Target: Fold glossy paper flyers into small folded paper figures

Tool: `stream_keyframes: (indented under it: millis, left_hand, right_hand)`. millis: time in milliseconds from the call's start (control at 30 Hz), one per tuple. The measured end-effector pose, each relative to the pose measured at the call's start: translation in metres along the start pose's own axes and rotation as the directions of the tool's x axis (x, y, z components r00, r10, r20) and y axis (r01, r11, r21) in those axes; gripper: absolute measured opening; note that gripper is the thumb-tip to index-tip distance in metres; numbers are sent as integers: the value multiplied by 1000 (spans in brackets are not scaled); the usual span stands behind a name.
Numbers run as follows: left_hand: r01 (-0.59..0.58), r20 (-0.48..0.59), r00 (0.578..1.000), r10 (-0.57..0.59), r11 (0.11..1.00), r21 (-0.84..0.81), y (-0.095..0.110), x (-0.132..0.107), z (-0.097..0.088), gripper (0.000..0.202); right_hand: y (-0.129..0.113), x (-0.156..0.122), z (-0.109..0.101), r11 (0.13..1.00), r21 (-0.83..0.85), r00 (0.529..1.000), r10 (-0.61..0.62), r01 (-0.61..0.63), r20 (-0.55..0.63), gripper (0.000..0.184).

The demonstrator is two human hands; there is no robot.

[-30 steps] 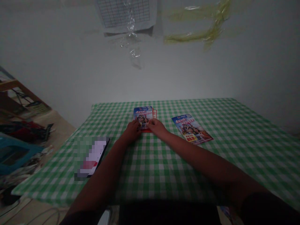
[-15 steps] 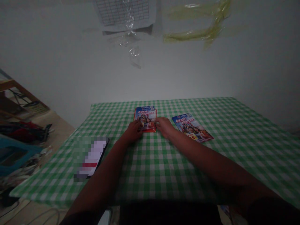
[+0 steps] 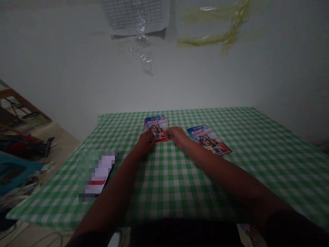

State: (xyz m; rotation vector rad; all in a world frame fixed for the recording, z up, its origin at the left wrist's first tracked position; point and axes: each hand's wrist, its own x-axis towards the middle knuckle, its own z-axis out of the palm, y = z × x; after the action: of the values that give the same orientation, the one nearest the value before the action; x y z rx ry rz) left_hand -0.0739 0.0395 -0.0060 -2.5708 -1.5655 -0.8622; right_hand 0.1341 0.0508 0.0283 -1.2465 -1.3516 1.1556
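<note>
The left grip point(image 3: 146, 143) and the right grip point(image 3: 178, 135) are both reaching onto a small stack of glossy printed brochures point(image 3: 156, 128), which is lying flat on the green-and-white gingham surface point(image 3: 267, 164) at about 12 o'clock from the forearms, with a red edge showing beneath its blue-and-red cover. The left grip is curled and lying over the stack's lower left corner, while the right grip is half cupped against its right edge. Neither is visibly lifting the paper, and I cannot tell whether either is actually pinching it.

The stack is likely to handle as light, thin and floppy, with a slick coated face that could slide over the cloth or bow under a push. The long side edges look like the surest places to take hold, pressing inward from both sides or pinching with a thumb beneath.

A matching brochure point(image 3: 208, 140) is lying askew at about 2 o'clock, just beyond the right grip. At about 8 o'clock, a flat, dark-edged object point(image 3: 99, 175) is lying on the cloth, too pixelated to name.
</note>
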Motion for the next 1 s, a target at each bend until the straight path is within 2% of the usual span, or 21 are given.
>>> stream_keyframes:
  millis: [100,267,300,367,467,567,700,800,867,933,1000]
  left_hand:
    - [-1,5,1000,1,1000,8,-1,0,1,22]
    - [26,-13,1000,-25,999,32,0,-1,3,40]
    - [31,-20,999,-30,999,37,1,-2,3,44]
    - [34,-35,999,-33,998,45,4,-3,2,51]
    - [18,-51,999,-15,999,52,12,-3,-1,56]
    - [-43,-28,999,44,998,45,25,-5,-3,58]
    - [-203,83,975,208,977,-70,51,-9,-1,51]
    - [-298,171,927,334,933,-202,72,-14,2,46]
    - [-322,214,904,370,918,-231,84,-15,3,42]
    - [-342,262,883,390,916,-211,91,-16,2,39]
    - [-336,286,880,380,922,-191,93,-15,0,34]
  right_hand:
    - [3,-24,-19,986,-157,998,-63,61,-8,10]
    - [11,-81,-64,889,-360,959,-249,282,136,33]
    - [14,-89,-74,776,-519,933,-311,358,179,34]
    - [22,-101,-90,564,-746,929,-305,355,211,33]
    - [31,-109,-102,517,-794,943,-257,319,211,36]
    - [32,-116,-99,571,-741,935,-237,354,264,44]
    - [27,-125,-85,717,-526,880,-279,457,385,53]
    - [23,-129,-77,851,-309,864,-279,424,418,46]
    - [20,-129,-75,912,-173,872,-277,371,404,36]
    - [17,-126,-78,917,-141,885,-308,374,349,28]
    - [15,-121,-86,867,-248,887,-361,433,287,25]
